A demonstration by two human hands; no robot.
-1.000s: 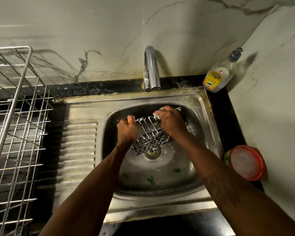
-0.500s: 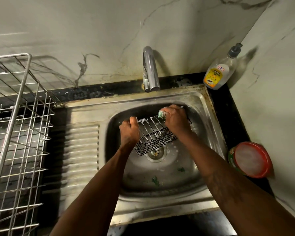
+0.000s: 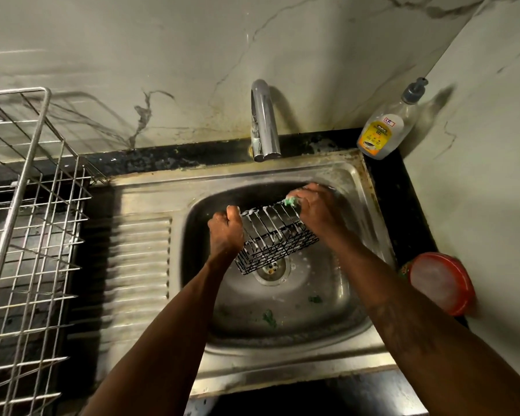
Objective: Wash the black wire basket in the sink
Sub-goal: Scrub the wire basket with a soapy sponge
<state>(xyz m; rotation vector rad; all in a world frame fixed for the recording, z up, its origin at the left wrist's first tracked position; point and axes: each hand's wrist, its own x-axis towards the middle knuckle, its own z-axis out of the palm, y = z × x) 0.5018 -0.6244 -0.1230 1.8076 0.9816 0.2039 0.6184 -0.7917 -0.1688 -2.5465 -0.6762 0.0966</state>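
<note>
You are in the middle of the wash, I think. The black wire basket [image 3: 278,240] is up in the air over the round drain hole [image 3: 272,270] of the shiny steel sink [image 3: 351,187], tipped on its side. Your left hand [image 3: 225,231] is curled tight around the left end of the basket. Your right hand [image 3: 315,205] is closed around a small green scrubbing pad [image 3: 290,201] and pushes it on the far right top corner of the basket.

White soap foam sits on the long top wires, so that part looks scrubbed. The dark net part lower down shows less foam, so it may need more rubbing. No water seems to be coming from the curved silver tap [image 3: 263,115], so the rinse is most likely still to do.

The sink bowl is wet, with small green bits [image 3: 269,316] lying near the front. To its left is the ribbed steel draining board [image 3: 138,259], and past that a big silver wire dish rack [image 3: 27,205]. A clear pump bottle with a yellow label [image 3: 385,127] stands in the back right corner on the black counter [image 3: 403,205]. A round tub with a red rim [image 3: 439,282] sits by the right wall. The pale marble walls [image 3: 162,55] look stained, and the light is dim.
</note>
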